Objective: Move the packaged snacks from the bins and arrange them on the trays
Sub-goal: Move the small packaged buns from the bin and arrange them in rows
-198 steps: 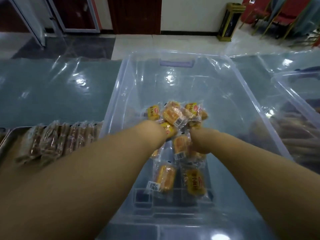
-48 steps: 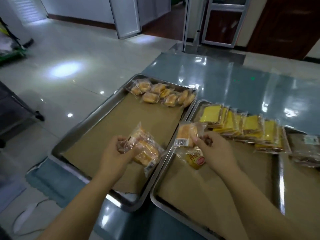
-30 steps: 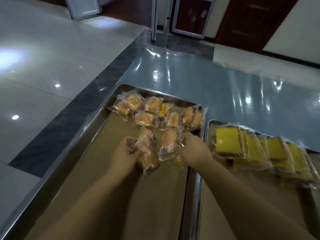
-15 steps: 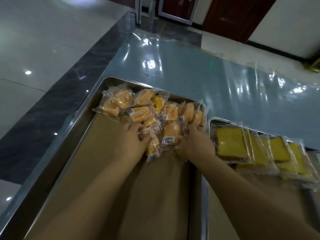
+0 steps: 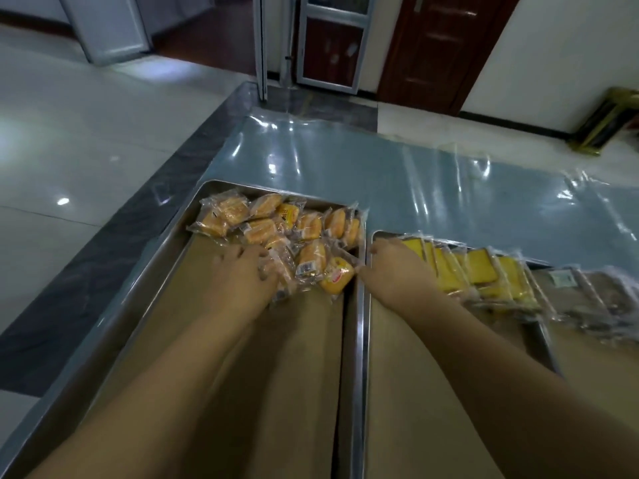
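The packaged snacks (image 5: 276, 223) lie heaped at the far end of the left tray (image 5: 152, 271), just ahead of the left hand (image 5: 242, 276). Its fingers curl over the nearest of them, holding it. The right hand (image 5: 397, 267) is right of the heap, over the right tray (image 5: 387, 409); its grasp I cannot tell. Yellow cake packs (image 5: 477, 274) lie just right of it. Both trays sit on the bench (image 5: 380, 174).

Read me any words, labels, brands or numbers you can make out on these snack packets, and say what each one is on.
Nothing can be read as written.
Near yellow packet, red oval logo: too blurred to read.
Bun packet, white barcode sticker: digits too small.
Far yellow packet, red print: blurred.
Brown packet, white label: too blurred.
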Demonstrator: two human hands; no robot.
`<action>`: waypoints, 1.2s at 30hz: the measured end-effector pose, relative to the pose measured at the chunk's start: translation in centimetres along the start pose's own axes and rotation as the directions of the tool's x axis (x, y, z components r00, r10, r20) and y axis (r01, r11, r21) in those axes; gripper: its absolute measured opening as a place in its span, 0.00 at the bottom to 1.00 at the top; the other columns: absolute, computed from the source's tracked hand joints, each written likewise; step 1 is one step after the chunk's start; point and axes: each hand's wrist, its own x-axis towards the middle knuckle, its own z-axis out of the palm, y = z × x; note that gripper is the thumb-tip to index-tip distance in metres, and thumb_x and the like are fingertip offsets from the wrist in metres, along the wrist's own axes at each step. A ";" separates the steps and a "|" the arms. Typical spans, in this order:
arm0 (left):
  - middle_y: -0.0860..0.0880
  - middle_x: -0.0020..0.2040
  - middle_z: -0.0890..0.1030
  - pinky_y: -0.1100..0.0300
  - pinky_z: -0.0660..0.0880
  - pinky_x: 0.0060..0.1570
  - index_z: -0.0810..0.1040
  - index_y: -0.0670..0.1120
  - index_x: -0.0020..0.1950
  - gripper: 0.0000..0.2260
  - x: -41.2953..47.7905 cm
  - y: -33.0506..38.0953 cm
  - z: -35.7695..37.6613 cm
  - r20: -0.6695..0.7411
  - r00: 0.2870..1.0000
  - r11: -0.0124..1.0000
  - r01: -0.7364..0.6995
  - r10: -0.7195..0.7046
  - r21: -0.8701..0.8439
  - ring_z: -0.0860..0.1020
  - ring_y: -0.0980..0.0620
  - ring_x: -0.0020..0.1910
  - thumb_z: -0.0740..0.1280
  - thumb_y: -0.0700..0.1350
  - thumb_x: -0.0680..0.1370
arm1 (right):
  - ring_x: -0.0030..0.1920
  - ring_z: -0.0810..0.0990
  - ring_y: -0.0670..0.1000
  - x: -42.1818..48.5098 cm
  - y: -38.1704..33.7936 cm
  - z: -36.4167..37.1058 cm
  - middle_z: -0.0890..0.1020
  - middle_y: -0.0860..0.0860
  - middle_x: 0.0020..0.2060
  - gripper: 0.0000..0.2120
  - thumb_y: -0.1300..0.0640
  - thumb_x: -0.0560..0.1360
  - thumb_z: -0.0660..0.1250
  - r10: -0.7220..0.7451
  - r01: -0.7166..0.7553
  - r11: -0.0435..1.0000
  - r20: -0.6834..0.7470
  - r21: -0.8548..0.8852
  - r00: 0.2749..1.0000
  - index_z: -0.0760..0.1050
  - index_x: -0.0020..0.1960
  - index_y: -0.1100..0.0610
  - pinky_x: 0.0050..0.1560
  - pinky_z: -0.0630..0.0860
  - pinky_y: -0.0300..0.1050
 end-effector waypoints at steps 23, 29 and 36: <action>0.55 0.48 0.76 0.58 0.72 0.46 0.76 0.52 0.53 0.12 -30.3 28.5 9.6 0.232 0.850 0.879 -0.475 0.473 -0.053 0.73 0.55 0.47 0.68 0.56 0.73 | 0.54 0.76 0.53 -28.8 31.8 -11.8 0.76 0.49 0.58 0.18 0.44 0.76 0.62 -0.139 0.164 0.975 0.170 -0.147 0.976 0.70 0.63 0.50 0.50 0.76 0.50; 0.62 0.45 0.72 0.69 0.69 0.39 0.71 0.61 0.47 0.07 -31.9 36.1 11.1 0.288 0.792 0.843 -0.510 0.539 -0.174 0.71 0.64 0.45 0.66 0.59 0.73 | 0.53 0.76 0.51 -31.0 39.6 -14.7 0.76 0.46 0.57 0.17 0.43 0.76 0.62 -0.122 0.126 0.982 0.036 -0.144 0.992 0.70 0.63 0.47 0.47 0.74 0.47; 0.63 0.45 0.74 0.62 0.75 0.43 0.73 0.61 0.49 0.09 -30.1 45.2 14.9 0.245 0.719 0.760 -0.606 0.650 -0.236 0.74 0.63 0.45 0.65 0.61 0.71 | 0.52 0.76 0.50 -30.0 47.9 -19.3 0.78 0.46 0.53 0.13 0.43 0.76 0.62 -0.152 0.140 0.970 -0.048 -0.201 0.987 0.73 0.57 0.47 0.47 0.73 0.45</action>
